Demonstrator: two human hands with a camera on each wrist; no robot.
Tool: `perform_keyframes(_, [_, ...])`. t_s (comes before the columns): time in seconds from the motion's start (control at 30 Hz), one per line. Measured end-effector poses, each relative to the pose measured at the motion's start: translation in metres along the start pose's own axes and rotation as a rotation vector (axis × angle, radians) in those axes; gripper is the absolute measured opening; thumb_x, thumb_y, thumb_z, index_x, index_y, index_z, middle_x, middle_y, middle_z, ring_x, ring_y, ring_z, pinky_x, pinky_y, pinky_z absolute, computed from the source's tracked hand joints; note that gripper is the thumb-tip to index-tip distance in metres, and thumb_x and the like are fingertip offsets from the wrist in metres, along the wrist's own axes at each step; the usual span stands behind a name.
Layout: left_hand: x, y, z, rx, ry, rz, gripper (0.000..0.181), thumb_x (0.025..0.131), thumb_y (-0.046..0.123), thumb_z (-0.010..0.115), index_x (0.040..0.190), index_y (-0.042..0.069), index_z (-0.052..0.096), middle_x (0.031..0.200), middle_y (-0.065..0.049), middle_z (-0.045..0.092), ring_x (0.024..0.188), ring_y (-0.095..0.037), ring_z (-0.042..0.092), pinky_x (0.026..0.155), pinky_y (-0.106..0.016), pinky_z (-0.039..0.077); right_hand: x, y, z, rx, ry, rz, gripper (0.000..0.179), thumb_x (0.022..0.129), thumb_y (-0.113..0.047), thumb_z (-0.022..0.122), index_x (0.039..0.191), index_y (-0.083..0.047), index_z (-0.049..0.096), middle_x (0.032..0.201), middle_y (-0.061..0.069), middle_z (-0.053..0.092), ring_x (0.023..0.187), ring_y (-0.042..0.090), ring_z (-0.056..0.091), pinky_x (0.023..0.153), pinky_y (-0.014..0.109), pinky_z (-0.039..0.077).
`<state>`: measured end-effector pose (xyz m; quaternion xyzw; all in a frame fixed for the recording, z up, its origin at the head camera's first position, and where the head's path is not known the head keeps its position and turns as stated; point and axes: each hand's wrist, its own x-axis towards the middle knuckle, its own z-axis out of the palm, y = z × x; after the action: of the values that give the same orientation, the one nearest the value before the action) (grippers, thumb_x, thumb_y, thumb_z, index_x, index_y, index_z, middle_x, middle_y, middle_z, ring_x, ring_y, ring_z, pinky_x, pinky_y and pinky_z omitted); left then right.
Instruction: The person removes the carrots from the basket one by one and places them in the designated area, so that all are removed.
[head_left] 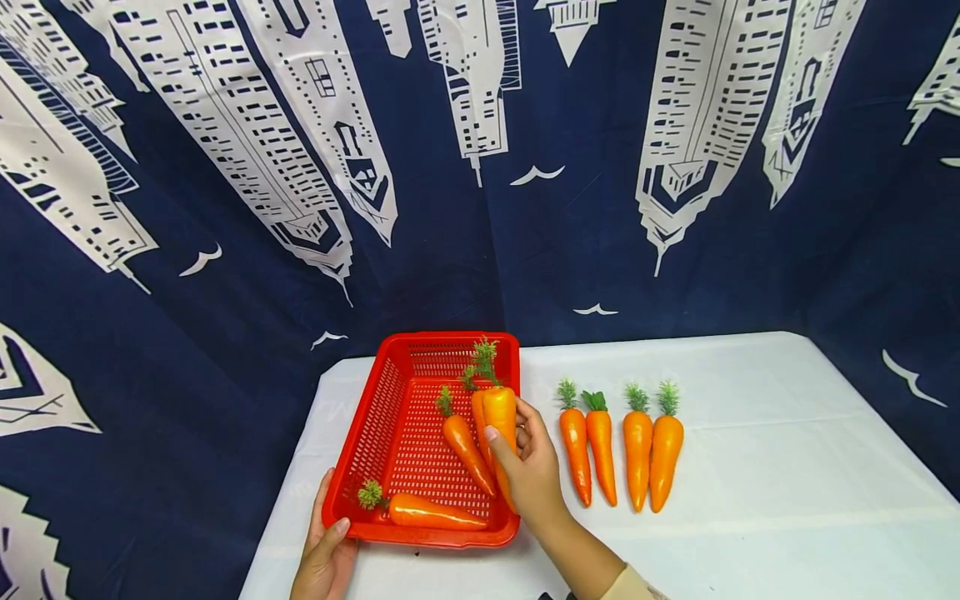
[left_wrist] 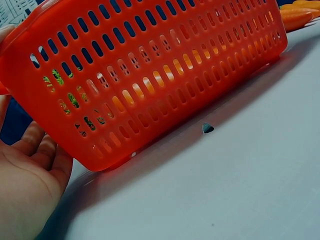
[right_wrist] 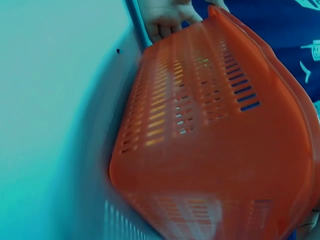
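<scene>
My left hand [head_left: 327, 550] grips the front left corner of a red plastic basket [head_left: 420, 537], thumb over the rim. In the left wrist view its fingers [left_wrist: 42, 145] lie against the outside of the basket [left_wrist: 115, 155]. Over the basket's right side, my right hand [head_left: 536, 475] holds an orange carrot [head_left: 500, 408] with its thick end up. A second carrot [head_left: 478, 412] shows just behind it; I cannot tell whether it is held too. Inside the basket lie a carrot with a green tuft [head_left: 467, 450] and another carrot [head_left: 435, 512] along the front wall.
Several carrots with green tops lie in two pairs on the white table [head_left: 787, 467], right of the basket; one is the rightmost carrot [head_left: 666, 458]. A dark blue cloth [head_left: 570, 242] printed with white buildings hangs behind. A small dark speck [left_wrist: 208, 128] lies before the basket.
</scene>
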<state>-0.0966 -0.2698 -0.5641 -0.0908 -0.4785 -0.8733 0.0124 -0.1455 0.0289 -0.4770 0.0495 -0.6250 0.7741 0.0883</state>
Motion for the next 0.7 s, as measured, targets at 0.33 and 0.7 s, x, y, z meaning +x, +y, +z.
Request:
perform_keyframes(0.33, [0.0,0.0,0.0,0.007,0.002,0.006,0.077,0.1,-0.008,0.033,0.163,0.018,-0.003,0.153,0.022,0.04,0.138,0.004,0.046,0.112,-0.015,0.041,0.003,0.001,-0.018,-0.018,0.047,0.044,0.053,0.097,-0.02,0.068,0.144,-0.026,0.045,0.124,0.003,0.054,0.104,0.021,0.064,0.084,0.024,0.06])
perform_keyframes(0.7, [0.0,0.002,0.002,0.029,0.034,-0.018,0.079,0.101,-0.005,0.036,0.163,0.015,-0.009,0.152,0.022,0.037,0.137,0.006,0.046,0.111,-0.015,0.041,0.004,-0.001,-0.033,-0.068,0.102,0.05,0.056,0.097,-0.018,0.067,0.148,-0.016,0.043,0.125,0.005,0.054,0.108,0.011,0.063,0.087,0.018,0.057])
